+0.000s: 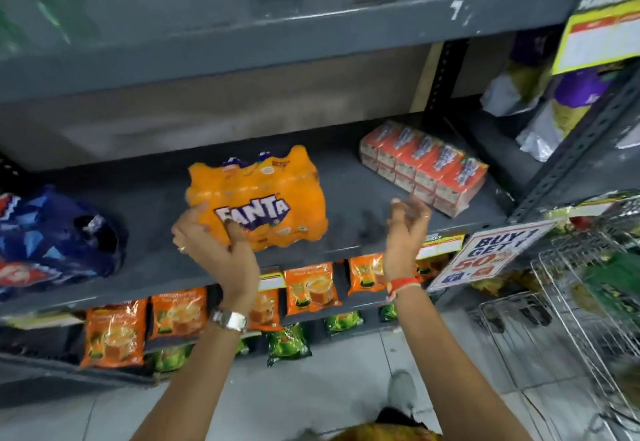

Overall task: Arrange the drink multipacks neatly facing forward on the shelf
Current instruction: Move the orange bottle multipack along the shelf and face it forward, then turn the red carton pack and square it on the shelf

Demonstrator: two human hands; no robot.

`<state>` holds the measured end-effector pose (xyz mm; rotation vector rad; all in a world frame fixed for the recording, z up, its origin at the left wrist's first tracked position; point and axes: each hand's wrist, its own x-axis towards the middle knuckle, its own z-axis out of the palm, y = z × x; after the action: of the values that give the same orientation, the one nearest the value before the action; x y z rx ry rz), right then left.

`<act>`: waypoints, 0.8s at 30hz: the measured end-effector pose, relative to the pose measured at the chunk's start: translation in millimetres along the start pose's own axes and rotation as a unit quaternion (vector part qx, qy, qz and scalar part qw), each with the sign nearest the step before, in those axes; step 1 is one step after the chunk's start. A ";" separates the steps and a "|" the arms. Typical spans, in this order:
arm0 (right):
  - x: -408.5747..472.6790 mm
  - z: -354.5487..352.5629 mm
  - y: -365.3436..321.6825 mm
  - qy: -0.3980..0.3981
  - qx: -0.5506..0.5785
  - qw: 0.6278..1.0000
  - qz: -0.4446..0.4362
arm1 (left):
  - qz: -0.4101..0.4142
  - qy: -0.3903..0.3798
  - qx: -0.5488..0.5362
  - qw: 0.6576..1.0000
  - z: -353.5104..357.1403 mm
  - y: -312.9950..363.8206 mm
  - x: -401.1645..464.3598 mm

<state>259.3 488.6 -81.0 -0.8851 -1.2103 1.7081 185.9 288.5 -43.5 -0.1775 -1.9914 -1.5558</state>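
Orange multipack (258,198) "FANTA" | left hand (211,243) grips | sign (485,253) "BUY 1 GET 1"

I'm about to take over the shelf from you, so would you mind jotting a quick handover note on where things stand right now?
Left hand: gripping the near-left corner of the orange Fanta multipack, which is on the grey shelf, logo forward but slightly skewed.
Right hand: open, empty, hovering right of the pack.
Blue multipack: slumped at far left of the shelf.
Red carton multipack: far right, angled.
Done: all three are on the shelf.
Left: square up each pack and align the fronts.
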 end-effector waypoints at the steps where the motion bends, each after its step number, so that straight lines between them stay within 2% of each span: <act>1: 13.7 -8.8 -1.3 0.063 -0.011 0.998 0.000 | 0.022 -0.018 -0.019 0.999 12.6 12.9 -10.5; 3: 41.3 -25.1 -10.3 0.162 -0.079 0.984 0.005 | 0.082 -0.078 -0.054 0.992 46.3 39.4 -29.7; 4: 51.7 -29.3 -15.5 0.187 -0.138 0.973 0.014 | 0.111 -0.112 -0.059 0.986 62.6 50.1 -35.5; 6: 72.6 -41.7 -29.7 0.186 -0.264 0.946 0.027 | 0.118 -0.165 -0.068 0.977 100.6 71.2 -45.3; 9: 106.9 -57.0 -41.0 0.137 -0.338 0.930 0.049 | 0.078 -0.224 -0.060 0.969 166.8 88.4 -44.0; 12: 136.8 -68.2 -44.7 0.063 -0.312 0.946 0.068 | -0.010 -0.249 -0.026 0.968 231.3 95.6 -25.9; 14: 140.6 -71.1 -44.6 0.020 -0.290 0.955 0.063 | -0.122 -0.331 0.023 0.935 261.3 82.3 -5.0; 16: 146.6 -77.0 -44.5 0.001 -0.303 0.951 0.057 | -0.223 -0.413 0.098 0.877 289.6 53.2 14.3; 19: 174.8 -79.2 -49.5 -0.053 -0.320 0.942 0.086 | -0.301 -0.475 0.116 0.819 301.5 42.1 27.7; 21: 200.3 -77.1 -56.9 -0.124 -0.307 0.939 0.095 | -0.320 -0.493 0.086 0.804 296.2 49.3 23.9; 24: 239.2 -73.0 -52.2 -0.215 -0.300 0.924 0.104 | -0.358 -0.476 0.072 0.800 282.4 34.7 22.2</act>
<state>241.6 743.2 -69.9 -1.0489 -2.0715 1.7794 78.8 553.0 -40.5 -0.1712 -3.2435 -1.9667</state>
